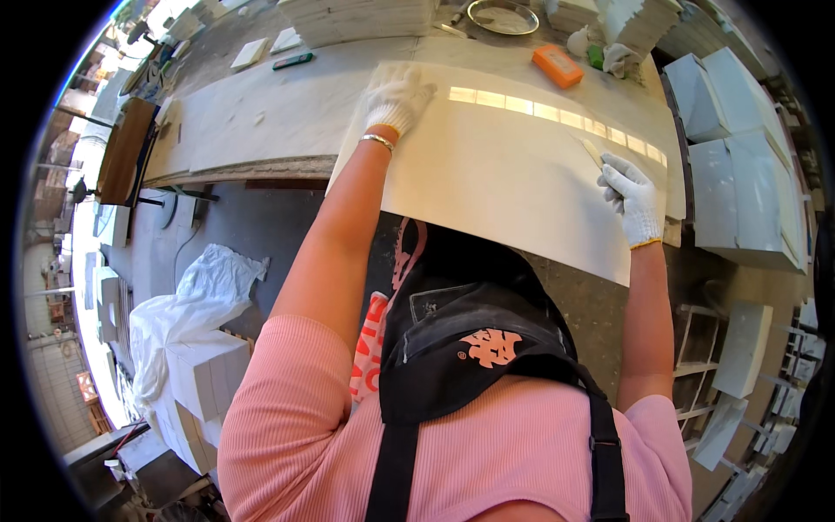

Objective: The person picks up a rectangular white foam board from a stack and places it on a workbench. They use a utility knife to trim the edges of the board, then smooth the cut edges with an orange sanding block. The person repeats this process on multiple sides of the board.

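The left hand (397, 97), gloved, lies flat with its grip spread apart on the far left corner of a large white tile (500, 161), which overhangs the table's (252, 122) near edge. The right hand (633, 196) has its grip clamped on a thin scraper (592, 152) at the tile's right side. An orange block (557, 65) and a metal bowl (503, 16) sit beyond, near the table's far edge.

Long workbench (261, 122) with a pale, dusty top, running left to right. Large glossy cream tile (496, 165) lies flat on it, near edge overhanging the bench front. Behind the tile: orange block (557, 65), round metal dish (503, 16), small green item (595, 56), crumpled white cloth (619, 59). Further left: dark green marker-like thing (292, 61), two small white tile pieces (249, 53). Stack of white tiles (357, 19) at the back edge.
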Tool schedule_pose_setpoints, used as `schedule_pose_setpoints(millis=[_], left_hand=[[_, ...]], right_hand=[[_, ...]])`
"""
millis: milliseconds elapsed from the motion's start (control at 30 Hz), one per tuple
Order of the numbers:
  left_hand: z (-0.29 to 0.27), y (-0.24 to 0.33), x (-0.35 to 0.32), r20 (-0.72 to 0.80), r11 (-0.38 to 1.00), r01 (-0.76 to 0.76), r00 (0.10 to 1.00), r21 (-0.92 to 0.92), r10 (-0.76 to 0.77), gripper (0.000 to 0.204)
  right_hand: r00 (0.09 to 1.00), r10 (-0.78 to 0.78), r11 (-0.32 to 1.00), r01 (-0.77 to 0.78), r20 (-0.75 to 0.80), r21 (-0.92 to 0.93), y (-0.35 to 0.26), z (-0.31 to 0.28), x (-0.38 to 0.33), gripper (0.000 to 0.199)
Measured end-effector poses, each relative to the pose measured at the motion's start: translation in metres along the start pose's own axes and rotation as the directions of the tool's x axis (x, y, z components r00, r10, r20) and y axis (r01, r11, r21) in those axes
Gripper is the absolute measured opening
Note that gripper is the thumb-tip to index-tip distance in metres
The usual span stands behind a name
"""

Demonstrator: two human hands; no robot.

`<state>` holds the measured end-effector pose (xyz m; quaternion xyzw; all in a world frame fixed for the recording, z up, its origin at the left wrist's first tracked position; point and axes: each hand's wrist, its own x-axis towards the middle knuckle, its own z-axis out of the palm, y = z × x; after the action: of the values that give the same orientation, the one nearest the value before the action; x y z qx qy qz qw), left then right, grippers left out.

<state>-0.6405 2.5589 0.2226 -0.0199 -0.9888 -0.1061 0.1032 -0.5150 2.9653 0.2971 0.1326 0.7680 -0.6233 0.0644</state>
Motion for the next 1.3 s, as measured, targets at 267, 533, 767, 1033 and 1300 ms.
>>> schedule_pose_setpoints(millis=[267,533,767,1033,1300], left_hand=[[0.007,0.007,-0.044,-0.171,0.991,-0.137,0.976,0.000,0.135,0.063],[-0.047,0.088,-0.168,0.006,0.895,-0.410,0.909,-0.178,0.418,0.066],[-0.050,0.024,-0.212,-0.114,0.970,-0.230,0.969,-0.072,0.221,0.063],[-0.026,-0.054,-0.227,-0.297,0.972,0.224,0.935,0.067,-0.195,0.060],[-0.031,-0.015,-0.239,-0.440,0.976,0.199,0.872,-0.085,-0.216,0.062]], right_hand=[[0.997,-0.038,0.999,0.037,0.064,0.005,-0.007,0.010,0.001,0.033],[0.990,-0.049,0.999,0.046,0.131,0.023,-0.017,0.031,0.014,0.033],[0.999,-0.047,0.995,0.047,0.005,0.085,-0.008,-0.012,-0.001,0.032],[0.993,0.020,0.994,-0.008,-0.117,0.109,0.022,-0.066,-0.022,0.030],[0.999,-0.013,0.997,0.015,-0.037,0.073,0.017,-0.047,-0.008,0.031]])
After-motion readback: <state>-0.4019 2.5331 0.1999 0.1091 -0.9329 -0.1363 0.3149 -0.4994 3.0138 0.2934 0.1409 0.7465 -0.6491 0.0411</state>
